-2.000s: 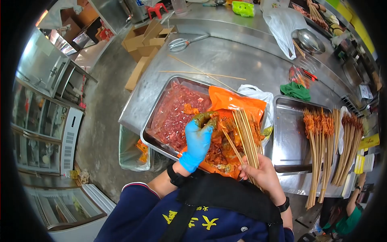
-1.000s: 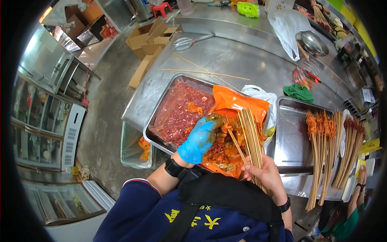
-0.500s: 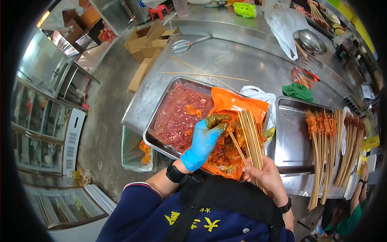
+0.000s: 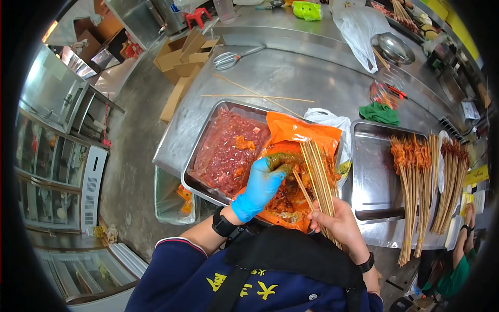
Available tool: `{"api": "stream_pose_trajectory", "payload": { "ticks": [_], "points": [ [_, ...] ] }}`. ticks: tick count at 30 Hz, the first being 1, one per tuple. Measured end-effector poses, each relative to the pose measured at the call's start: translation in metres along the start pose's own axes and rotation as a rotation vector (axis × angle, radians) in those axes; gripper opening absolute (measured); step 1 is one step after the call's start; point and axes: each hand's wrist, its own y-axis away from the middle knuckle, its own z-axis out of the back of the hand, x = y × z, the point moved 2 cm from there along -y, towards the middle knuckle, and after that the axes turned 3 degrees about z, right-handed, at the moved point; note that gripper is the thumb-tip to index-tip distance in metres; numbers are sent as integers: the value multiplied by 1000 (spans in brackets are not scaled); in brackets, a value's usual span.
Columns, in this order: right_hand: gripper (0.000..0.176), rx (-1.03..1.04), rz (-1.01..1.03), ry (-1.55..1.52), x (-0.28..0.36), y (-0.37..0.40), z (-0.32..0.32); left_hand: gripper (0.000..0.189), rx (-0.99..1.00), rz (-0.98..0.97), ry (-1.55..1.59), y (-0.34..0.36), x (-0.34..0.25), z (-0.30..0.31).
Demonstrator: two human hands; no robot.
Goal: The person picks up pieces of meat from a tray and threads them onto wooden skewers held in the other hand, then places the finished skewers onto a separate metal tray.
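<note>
While thin, pale wooden skewers [image 4: 318, 177] are held by the bare right hand [image 4: 340, 221], one is slanted upper-left, tip near the blue-gloved left hand [image 4: 261, 184], whose curled fingers' hold cannot be told.

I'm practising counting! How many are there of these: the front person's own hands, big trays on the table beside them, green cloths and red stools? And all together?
Hands: 2 (gloved left hand, bare right hand)
Trays: 2 (meat tray, skewer tray)
Green cloth: 1
Red stool: 1
Total: 6
</note>
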Motion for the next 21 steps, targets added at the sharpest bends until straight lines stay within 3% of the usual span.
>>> {"api": "stream_pose_trajectory", "payload": {
  "ticks": [6,10,13,16,21],
  "points": [
    [19,-5,17,-38,-2,0,2,35,61,-10,112,-3,3,-3],
    [20,-5,25,-91,0,2,5,43,-102,-136,152,-2,-6,2],
    [19,1,3,-85,0,0,3,35,74,60,398,-11,24,29],
    [18,1,13,-91,0,3,4,31,58,230,615,-12,20,10],
    [18,-9,2,-49,3,3,3,30,124,238,614,-11,5,2]
  ]
}}
